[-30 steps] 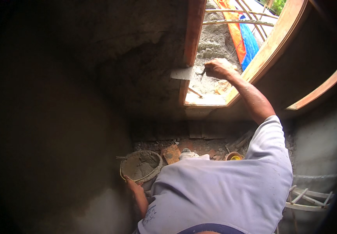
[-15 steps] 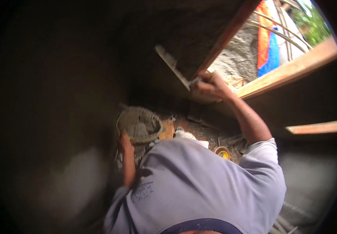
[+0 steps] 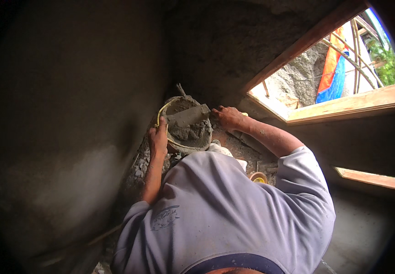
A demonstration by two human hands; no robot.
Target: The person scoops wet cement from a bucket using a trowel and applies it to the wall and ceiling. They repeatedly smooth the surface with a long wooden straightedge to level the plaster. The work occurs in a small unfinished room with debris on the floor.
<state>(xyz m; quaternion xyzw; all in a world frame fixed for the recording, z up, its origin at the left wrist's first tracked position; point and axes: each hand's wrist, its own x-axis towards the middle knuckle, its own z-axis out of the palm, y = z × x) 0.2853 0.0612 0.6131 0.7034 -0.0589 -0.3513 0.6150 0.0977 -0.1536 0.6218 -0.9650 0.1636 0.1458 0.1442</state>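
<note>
A round bucket (image 3: pixel 189 149) of wet grey mortar (image 3: pixel 192 133) sits low in front of me, with a pale yellow edge along its left side. My left hand (image 3: pixel 158 137) is closed on the bucket's left rim, the thumb pointing up. From the right, my right hand (image 3: pixel 228 118) grips a plastering trowel (image 3: pixel 187 117). Its flat, mortar-coated blade lies across the bucket's mouth, touching the mortar; the handle is mostly hidden by the fingers. A mortar-crusted stick-like piece (image 3: pixel 180 90) pokes up behind the bucket.
A grey wall (image 3: pixel 79 118) rises close on the left. At upper right, a wooden frame (image 3: pixel 348 108) borders an opening with poles and an orange-and-blue sheet (image 3: pixel 332 75) beyond. Rubble (image 3: pixel 140 166) lies on the floor below the bucket. A small round container (image 3: pixel 258 177) with yellow inside stands right of it.
My right hand has brought the trowel down and left from the wall beside the wooden frame into the bucket. My left hand stays on the rim; the bucket appears further right and higher in view.
</note>
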